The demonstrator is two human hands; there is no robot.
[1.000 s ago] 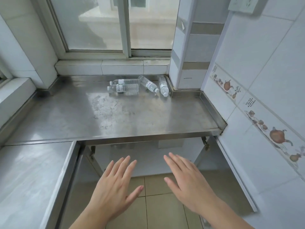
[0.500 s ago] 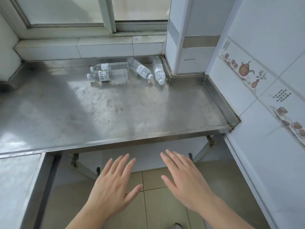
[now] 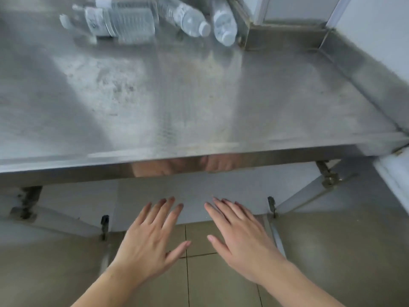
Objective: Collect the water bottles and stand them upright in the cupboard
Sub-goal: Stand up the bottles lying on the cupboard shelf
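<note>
Both hands empty, fingers spread flat, palms down: left hand & right hand hang side by side over the floor tiles, near side of the steel counter, below its front edge. Neither touches anything.

Bottles all lie on their sides at the far end of the counter, w/ caps pointing diff ways: two stacked close together far left, one angled just right of them, one more close by the corner post. Partly cut off by top of frame, and blurred. Cupboard not in view, so can't tell where it is.

Risks, my guess:
- Round bottles lying loose on slick steel; a nudge while reaching in could roll them, poss. off the edge.
- Grabbing several at once w/ two hands = likely slip, thin plastic gives under squeeze.
- Rightmost one sits tight by the post; fingers may not get round it cleanly.
- Long reach across the counter, so the grasp may land near a cap, not mid-body.
</note>
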